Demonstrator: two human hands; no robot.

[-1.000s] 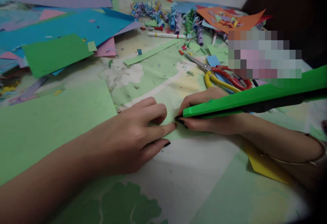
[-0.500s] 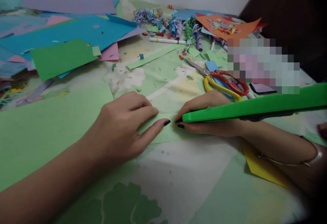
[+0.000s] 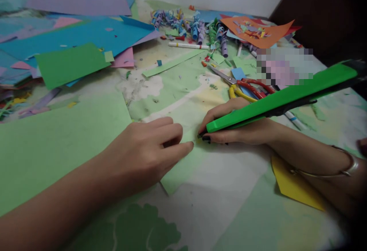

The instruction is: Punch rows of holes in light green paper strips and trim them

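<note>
My left hand (image 3: 151, 149) is low over the tablecloth, fingers curled and thumb stretched toward the right hand. It is closed on a light green paper strip (image 3: 173, 180), whose lower corner pokes out below the hand. The exact grip is hidden. My right hand (image 3: 235, 128) is closed pen-like around a long green tool with a black underside (image 3: 275, 100), slanting up to the right. I cannot make out its kind. The tool's dark tip is down at the paper, by a small yellow spot near my left thumb. The hands are close but apart.
Red-and-yellow-handled scissors (image 3: 229, 79) lie behind my right hand. A large light green sheet (image 3: 63, 140) is at left, coloured sheets (image 3: 86, 33) behind it. Fringed paper rolls (image 3: 195, 29), a marker (image 3: 187, 46) and an orange sheet (image 3: 275, 33) with scraps lie farther back. Yellow paper (image 3: 295, 188) lies under my right forearm.
My left hand has moved down and right, and its fingers have curled. The green strip has turned, its corner now lower. The green tool's far end has risen and come more into view.
</note>
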